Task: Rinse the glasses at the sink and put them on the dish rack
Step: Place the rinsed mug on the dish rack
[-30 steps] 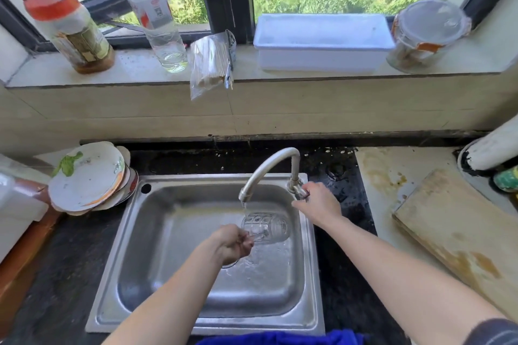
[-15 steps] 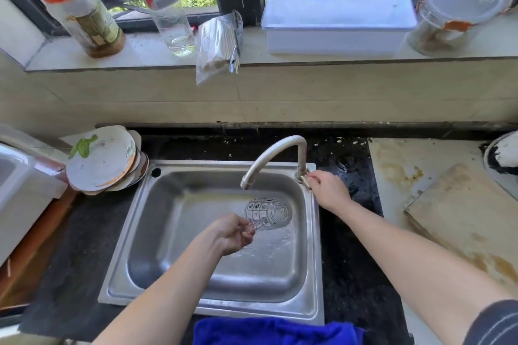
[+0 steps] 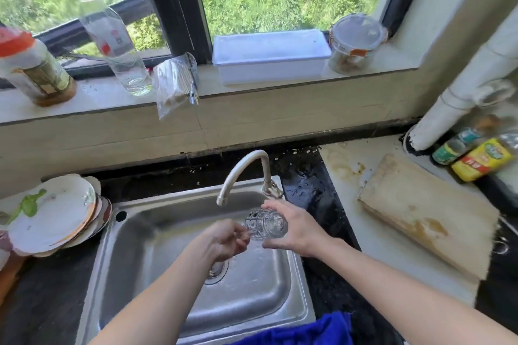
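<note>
A clear patterned glass lies on its side in the air over the steel sink, just below the spout of the curved tap. My left hand pinches its rim end. My right hand wraps around its base end from the right. No water stream is visible from the spout. The dish rack is not clearly in view.
A stack of dirty plates leans at the sink's left. A worn wooden cutting board lies on the right counter, with bottles and a white pipe behind. Jars, a bottle and a white box line the windowsill. A blue cloth hangs at the front edge.
My right hand left the tap handle and came down onto the glass's base. The water stream seen earlier is gone. The camera view tilted up and right.
</note>
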